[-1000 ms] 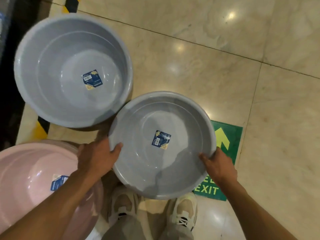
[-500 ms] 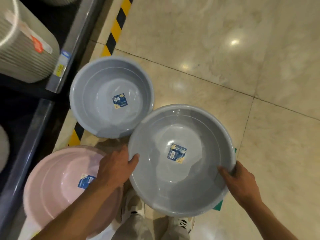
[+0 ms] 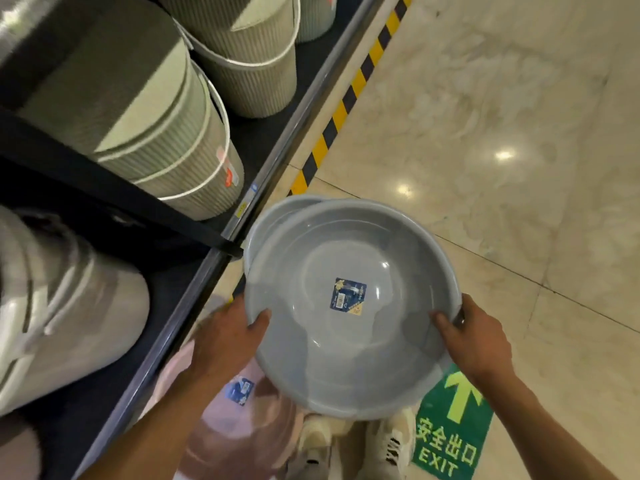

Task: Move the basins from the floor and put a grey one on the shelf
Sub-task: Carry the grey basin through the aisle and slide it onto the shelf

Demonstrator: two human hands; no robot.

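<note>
I hold a round grey basin with a blue sticker inside, lifted off the floor in front of me. My left hand grips its left rim, thumb inside. My right hand grips the right rim. A second grey basin lies on the floor beneath it; only its far-left rim shows. A pink basin sits on the floor under my left forearm, partly hidden. The dark shelf runs along the left.
Ribbed grey-green buckets with white handles fill the shelf, and pale containers sit on a lower level. Yellow-black tape lines the shelf base. A green EXIT floor sign lies by my shoes. Marble floor spreads right.
Both hands have lifted the grey basin higher and over the other grey basin, which is now mostly covered. The view has swung up and left, showing more of the shelf.
</note>
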